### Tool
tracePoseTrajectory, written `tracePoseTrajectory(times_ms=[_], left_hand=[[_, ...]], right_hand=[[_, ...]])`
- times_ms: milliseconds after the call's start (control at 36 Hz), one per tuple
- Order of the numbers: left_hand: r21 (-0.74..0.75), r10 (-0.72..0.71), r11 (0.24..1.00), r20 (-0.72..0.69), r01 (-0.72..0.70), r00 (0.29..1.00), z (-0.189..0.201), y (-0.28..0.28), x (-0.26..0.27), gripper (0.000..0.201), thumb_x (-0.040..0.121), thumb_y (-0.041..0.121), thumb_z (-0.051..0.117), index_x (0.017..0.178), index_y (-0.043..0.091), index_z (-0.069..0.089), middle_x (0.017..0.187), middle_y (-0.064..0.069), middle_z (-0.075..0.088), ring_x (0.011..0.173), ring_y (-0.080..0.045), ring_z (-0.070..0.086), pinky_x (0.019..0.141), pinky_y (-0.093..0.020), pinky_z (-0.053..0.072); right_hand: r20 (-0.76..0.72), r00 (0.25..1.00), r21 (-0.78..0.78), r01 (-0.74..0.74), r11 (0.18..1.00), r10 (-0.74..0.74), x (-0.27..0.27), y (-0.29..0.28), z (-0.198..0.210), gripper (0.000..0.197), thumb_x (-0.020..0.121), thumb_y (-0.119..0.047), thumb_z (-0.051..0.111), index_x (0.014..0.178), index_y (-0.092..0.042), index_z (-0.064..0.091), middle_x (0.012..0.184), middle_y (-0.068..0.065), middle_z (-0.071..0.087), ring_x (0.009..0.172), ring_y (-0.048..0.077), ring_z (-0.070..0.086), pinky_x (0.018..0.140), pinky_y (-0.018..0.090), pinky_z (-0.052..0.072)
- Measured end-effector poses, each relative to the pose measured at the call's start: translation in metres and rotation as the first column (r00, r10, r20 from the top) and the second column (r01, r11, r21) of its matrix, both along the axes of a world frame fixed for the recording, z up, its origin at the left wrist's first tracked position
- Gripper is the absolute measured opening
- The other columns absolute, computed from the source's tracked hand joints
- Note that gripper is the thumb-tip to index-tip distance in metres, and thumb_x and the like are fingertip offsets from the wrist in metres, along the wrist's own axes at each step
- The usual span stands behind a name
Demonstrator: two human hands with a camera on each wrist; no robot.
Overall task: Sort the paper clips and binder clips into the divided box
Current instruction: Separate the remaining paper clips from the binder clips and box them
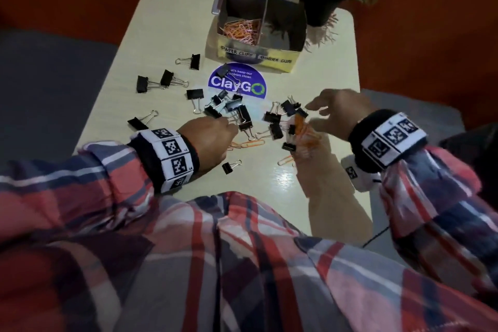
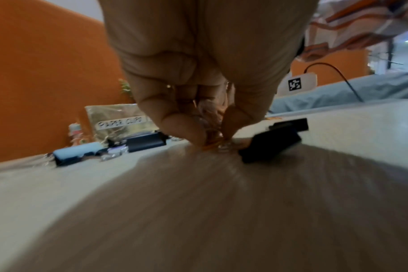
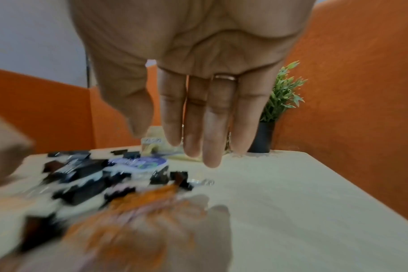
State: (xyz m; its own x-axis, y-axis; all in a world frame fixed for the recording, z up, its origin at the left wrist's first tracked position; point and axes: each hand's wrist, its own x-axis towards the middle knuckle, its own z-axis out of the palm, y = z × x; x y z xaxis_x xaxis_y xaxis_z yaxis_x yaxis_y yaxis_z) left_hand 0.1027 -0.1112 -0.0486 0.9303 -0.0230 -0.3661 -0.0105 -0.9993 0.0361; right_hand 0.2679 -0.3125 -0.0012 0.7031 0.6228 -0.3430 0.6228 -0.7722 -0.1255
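Several black binder clips (image 1: 244,116) and orange paper clips (image 1: 250,143) lie scattered on a pale table (image 1: 161,35). My left hand (image 1: 232,128) is down on the table with curled fingers. In the left wrist view it (image 2: 213,142) pinches an orange paper clip (image 2: 211,146) beside a binder clip (image 2: 270,147). My right hand (image 1: 320,110) hovers over the clips with straight fingers and holds nothing; its palm (image 3: 175,147) is bare. Below it shows a blurred, see-through hand shape (image 1: 310,164) carrying orange clips.
A divided cardboard box (image 1: 258,58) labelled PAPER CLIPS and BINDER CLIPS stands at the back; its left half holds orange paper clips (image 1: 239,29). A round ClayGo sticker (image 1: 237,83) lies before it. A potted plant (image 1: 323,8) stands at the back right corner.
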Motion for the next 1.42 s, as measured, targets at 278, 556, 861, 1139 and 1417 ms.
tracePoseTrajectory(times_ms=[278,556,861,1139,1417], left_hand=[[0.095,-0.114,0.989,0.034,0.110,0.993,-0.013,0.000,-0.004,0.034,0.078,0.003,0.060,0.109,0.010,0.046,0.099,-0.014,0.056,0.072,-0.027,0.047,0.062,-0.040,0.048],[-0.157,0.061,0.986,0.026,-0.056,0.998,-0.007,0.016,0.014,0.003,0.095,0.015,0.047,0.096,0.013,0.047,0.089,-0.009,0.058,0.078,-0.027,0.055,0.066,-0.033,0.042],[-0.345,0.247,0.924,0.204,-0.167,0.947,0.050,0.056,0.067,0.010,0.098,0.019,0.047,0.089,0.016,0.049,0.074,0.002,0.050,0.071,-0.018,0.046,0.051,-0.024,0.030],[-0.282,0.354,0.921,0.324,-0.268,0.877,0.072,0.089,0.144,0.016,0.092,0.014,0.053,0.105,0.010,0.062,0.112,-0.017,0.064,0.105,-0.034,0.058,0.081,-0.036,0.044],[-0.243,0.298,0.942,0.295,-0.230,0.908,0.052,0.094,0.173,0.022,0.091,0.015,0.062,0.113,0.015,0.065,0.124,-0.015,0.061,0.112,-0.034,0.057,0.090,-0.038,0.046]], right_hand=[[0.065,0.987,-0.217,-0.132,0.967,0.149,-0.045,-0.009,-0.021,0.046,0.092,-0.047,0.050,0.135,-0.034,0.047,0.137,-0.003,0.047,0.110,0.028,0.062,0.087,0.037,0.049],[0.160,0.972,-0.234,-0.130,0.963,0.170,-0.060,-0.003,-0.023,0.028,0.093,-0.031,0.050,0.114,-0.020,0.064,0.109,0.001,0.063,0.098,0.030,0.064,0.075,0.033,0.047],[0.158,0.979,-0.220,-0.094,0.971,0.130,-0.068,-0.001,-0.023,0.032,0.094,-0.037,0.050,0.113,-0.016,0.065,0.117,0.008,0.049,0.083,0.035,0.064,0.064,0.033,0.040],[0.120,0.988,-0.181,-0.072,0.981,0.094,-0.071,0.006,-0.023,0.034,0.094,-0.043,0.043,0.113,-0.023,0.063,0.106,-0.002,0.061,0.095,0.029,0.065,0.074,0.030,0.045],[0.147,0.984,-0.011,0.100,0.995,-0.098,-0.069,-0.001,-0.027,0.028,0.093,-0.041,0.050,0.096,-0.019,0.067,0.098,-0.003,0.064,0.094,0.027,0.064,0.071,0.028,0.037]])
